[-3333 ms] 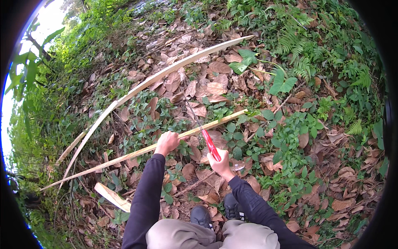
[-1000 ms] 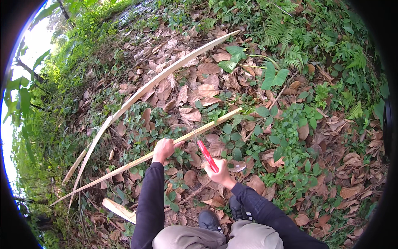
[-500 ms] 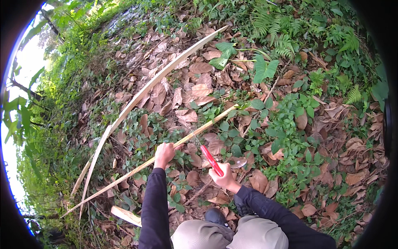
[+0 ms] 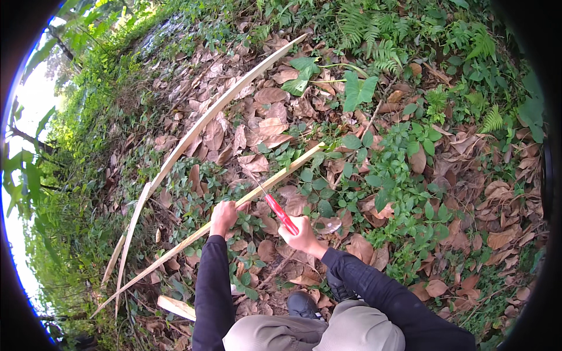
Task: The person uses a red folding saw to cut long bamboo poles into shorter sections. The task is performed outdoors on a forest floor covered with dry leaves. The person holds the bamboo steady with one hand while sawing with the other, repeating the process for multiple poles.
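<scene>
A long, thin wooden strip (image 4: 275,178) slants across the ground in front of me, from the near left to the far right. My left hand (image 4: 223,219) is closed round it near its middle. In my right hand (image 4: 301,233) is a tool with a red handle (image 4: 281,214). Its thin metal blade (image 4: 255,179) lies across the strip, just to the right of my left hand. Whether the blade is a knife's or a saw's is too fine to make out.
Beyond the strip lies a long, pale, curved plank (image 4: 202,120). A short wood piece (image 4: 177,307) rests by my left forearm, and another narrow piece (image 4: 113,260) lies at the far left. Dry leaves (image 4: 270,126), low green plants and ferns (image 4: 369,29) cover the ground.
My right hand has pushed the red-handled tool forward and left, so more of its blade reaches past the strip. My left hand keeps its hold on the strip. The view has shifted slightly.
</scene>
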A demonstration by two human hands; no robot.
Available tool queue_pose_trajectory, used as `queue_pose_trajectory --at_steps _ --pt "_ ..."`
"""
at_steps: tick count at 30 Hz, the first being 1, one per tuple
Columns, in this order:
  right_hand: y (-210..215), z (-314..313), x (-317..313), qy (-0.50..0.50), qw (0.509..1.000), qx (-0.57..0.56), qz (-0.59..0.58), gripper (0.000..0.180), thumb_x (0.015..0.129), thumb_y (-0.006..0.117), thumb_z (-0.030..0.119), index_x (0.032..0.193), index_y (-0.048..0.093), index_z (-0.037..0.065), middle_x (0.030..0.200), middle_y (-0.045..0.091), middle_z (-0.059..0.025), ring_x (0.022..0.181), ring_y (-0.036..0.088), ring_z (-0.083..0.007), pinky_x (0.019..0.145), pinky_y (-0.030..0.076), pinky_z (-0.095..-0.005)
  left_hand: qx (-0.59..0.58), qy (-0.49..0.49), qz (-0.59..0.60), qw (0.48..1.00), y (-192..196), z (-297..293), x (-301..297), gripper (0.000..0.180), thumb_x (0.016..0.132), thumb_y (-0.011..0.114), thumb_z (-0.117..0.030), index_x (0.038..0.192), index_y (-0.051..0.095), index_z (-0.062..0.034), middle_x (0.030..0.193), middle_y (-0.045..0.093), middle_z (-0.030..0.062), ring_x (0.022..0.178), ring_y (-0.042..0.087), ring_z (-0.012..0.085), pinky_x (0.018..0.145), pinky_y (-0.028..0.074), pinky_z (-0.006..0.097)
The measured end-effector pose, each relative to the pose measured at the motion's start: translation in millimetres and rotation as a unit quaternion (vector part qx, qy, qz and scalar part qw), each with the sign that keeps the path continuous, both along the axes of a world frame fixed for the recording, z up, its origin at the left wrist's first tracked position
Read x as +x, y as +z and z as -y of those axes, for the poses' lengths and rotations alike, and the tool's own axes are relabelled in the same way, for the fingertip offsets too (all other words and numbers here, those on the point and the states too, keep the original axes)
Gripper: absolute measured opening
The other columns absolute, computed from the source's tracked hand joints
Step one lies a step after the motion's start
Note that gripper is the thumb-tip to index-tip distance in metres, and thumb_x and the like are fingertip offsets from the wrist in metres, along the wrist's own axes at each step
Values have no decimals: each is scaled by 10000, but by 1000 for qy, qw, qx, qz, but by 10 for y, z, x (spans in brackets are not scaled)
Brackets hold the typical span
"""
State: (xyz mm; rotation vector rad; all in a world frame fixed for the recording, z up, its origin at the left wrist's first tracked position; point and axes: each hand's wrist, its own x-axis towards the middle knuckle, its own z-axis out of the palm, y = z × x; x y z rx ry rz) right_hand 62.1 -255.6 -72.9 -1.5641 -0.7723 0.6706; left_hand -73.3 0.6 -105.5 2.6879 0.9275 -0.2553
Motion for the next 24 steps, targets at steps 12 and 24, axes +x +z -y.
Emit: queue_pose_trajectory --at_steps 12,24 --pt "82 1029 -242 13 995 31 96 169 779 670 62 643 580 19 494 510 -99 406 549 -235 435 407 -354 -13 24 1 1000 -49 1 3 574 932 576 -554 788 718 -16 762 672 249 784 681 418 741 543 508" --pt "-21 380 -135 21 997 9 70 232 797 659 86 606 539 31 496 515 -99 427 545 -222 454 404 -367 -39 21 -31 999 -54 -91 7 690 922 526 -662 771 721 -17 744 668 246 783 675 429 743 542 502"
